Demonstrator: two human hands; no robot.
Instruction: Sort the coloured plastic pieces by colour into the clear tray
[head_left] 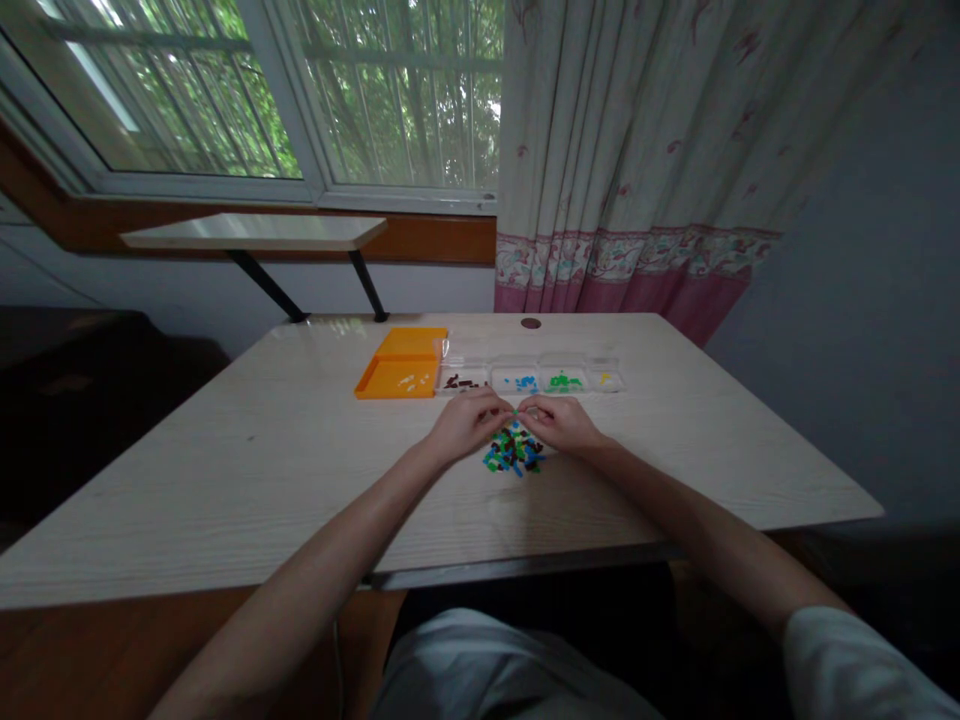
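My left hand [469,420] and my right hand [562,424] meet fingertip to fingertip just above the table, both closed in a pinch. A small green piece [516,412] shows between the fingertips; its exact shape is too small to tell. Right below lies a loose pile of small plastic pieces [514,452] in green, blue and dark brown. Behind the hands stands a row of clear compartments [534,362]. They hold sorted pieces: brown pieces [459,383], blue pieces [525,383], green pieces [564,382] and a few yellow pieces [604,379].
An open orange box [409,343] with some whitish pieces [412,381] stands left of the clear compartments. The pale wooden table [300,470] has a round dark grommet [531,323] at the back and a raised shelf [259,232] at back left. A curtain [600,150] hangs behind.
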